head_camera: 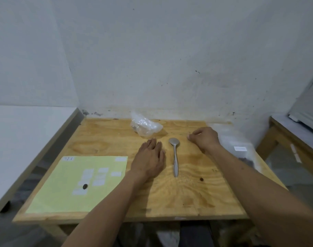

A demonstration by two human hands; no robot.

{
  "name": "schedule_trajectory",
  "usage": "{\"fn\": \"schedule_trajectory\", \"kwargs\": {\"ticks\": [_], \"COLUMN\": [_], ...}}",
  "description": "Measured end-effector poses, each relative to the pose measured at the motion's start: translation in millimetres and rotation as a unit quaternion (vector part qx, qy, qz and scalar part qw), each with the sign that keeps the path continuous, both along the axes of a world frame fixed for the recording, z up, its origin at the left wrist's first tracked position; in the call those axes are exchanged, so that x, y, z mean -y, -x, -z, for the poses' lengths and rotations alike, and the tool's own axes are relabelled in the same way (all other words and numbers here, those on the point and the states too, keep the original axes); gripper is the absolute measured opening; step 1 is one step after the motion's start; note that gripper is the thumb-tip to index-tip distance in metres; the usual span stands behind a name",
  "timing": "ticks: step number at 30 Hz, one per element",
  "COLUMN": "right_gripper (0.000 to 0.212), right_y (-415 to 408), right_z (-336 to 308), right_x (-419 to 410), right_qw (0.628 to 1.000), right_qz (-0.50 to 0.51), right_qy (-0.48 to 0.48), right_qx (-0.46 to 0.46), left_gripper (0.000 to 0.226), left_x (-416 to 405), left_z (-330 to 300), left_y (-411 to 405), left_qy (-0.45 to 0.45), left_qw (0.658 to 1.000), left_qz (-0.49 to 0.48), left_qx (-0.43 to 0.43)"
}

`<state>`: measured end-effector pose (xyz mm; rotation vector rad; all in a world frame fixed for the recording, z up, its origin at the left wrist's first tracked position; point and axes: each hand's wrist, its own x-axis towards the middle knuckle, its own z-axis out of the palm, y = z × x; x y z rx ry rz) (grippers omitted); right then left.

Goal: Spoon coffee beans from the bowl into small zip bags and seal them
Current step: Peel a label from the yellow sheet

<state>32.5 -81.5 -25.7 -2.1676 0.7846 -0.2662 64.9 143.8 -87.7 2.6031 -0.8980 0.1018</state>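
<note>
- left hand [149,157] lies flat on the wooden table [196,193], fingers straight and close together, holding nothing, just left of the spoon [175,155].
- right hand [204,139] rests to the right of the spoon's bowl end with fingers curled under; it may be pinching something tiny, but i cannot tell.
- spoon lies untouched between the hands, bowl end pointing to the wall.
- a crumpled clear plastic bag [145,127] with something dark inside sits at the far edge; a flat clear bag [239,148] with a white label lies behind the right forearm. no bowl is visible.
- a yellow sheet [80,184] with a dark bean-like speck on it lies at the near left.
- risks, as i judge them: the right forearm could sweep the flat bag off the table's right edge; thin plastic may collapse while spooning, scattering beans; a bean caught in the zip would stop a seal.
</note>
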Motion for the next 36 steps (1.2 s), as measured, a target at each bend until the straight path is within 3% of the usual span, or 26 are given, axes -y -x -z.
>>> {"fn": "schedule_trajectory", "kwargs": {"ticks": [3, 10, 12, 15, 17, 20, 23, 26, 29, 31, 32, 34, 36], "right_gripper": [0.031, 0.014, 0.015, 0.006, 0.015, 0.024, 0.015, 0.012, 0.015, 0.024, 0.020, 0.015, 0.019], "right_y": [1, -9, -9, -8, -10, -8, -9, -9, -14, -14, -14, -12, -2], "right_z": [6, 8, 6, -1, -1, -3, 6, 15, 12, 3, -1, -11, -23], "right_x": [-2, -2, -2, 2, 8, 4, 0, -2, -5, -11, -12, -12, -12], "right_qw": [0.997, 0.998, 1.000, 0.974, 0.960, 0.992, 0.999, 0.997, 0.999, 0.999, 0.987, 0.913, 0.864], "right_qz": [-0.024, -0.002, 0.011, 0.072, 0.091, 0.043, -0.015, -0.014, -0.001, 0.030, 0.049, 0.085, 0.091], "right_qy": [0.069, 0.061, 0.013, -0.212, -0.260, -0.119, 0.041, 0.063, 0.048, -0.041, -0.150, -0.391, -0.488], "right_qx": [0.001, 0.002, -0.007, 0.034, 0.051, 0.015, 0.007, 0.038, 0.006, -0.006, 0.016, 0.073, 0.081], "left_gripper": [0.063, 0.060, 0.061, 0.058, 0.057, 0.058, 0.061, 0.060, 0.059, 0.059, 0.060, 0.060, 0.055], "left_x": [1, -1, 0, 1, 1, 0, 0, 0, 0, 0, 0, 0, -1], "left_z": [1, 1, 2, 2, 2, 3, 2, 2, 4, 4, 4, 3, 2], "left_y": [-2, -2, -3, -3, -3, -3, -3, -2, -3, -3, -3, -3, -2], "left_qy": [0.006, 0.017, 0.019, 0.023, 0.028, 0.032, 0.033, 0.034, 0.038, 0.038, 0.036, 0.033, 0.031], "left_qw": [1.000, 1.000, 1.000, 1.000, 0.999, 0.999, 0.999, 0.999, 0.999, 0.999, 0.999, 0.999, 1.000], "left_qz": [-0.001, -0.002, -0.006, -0.015, -0.018, -0.014, -0.012, -0.010, -0.011, -0.009, -0.009, -0.007, -0.002], "left_qx": [0.004, -0.008, -0.011, -0.015, -0.020, -0.020, -0.016, -0.005, -0.006, -0.005, -0.005, -0.006, -0.002]}}
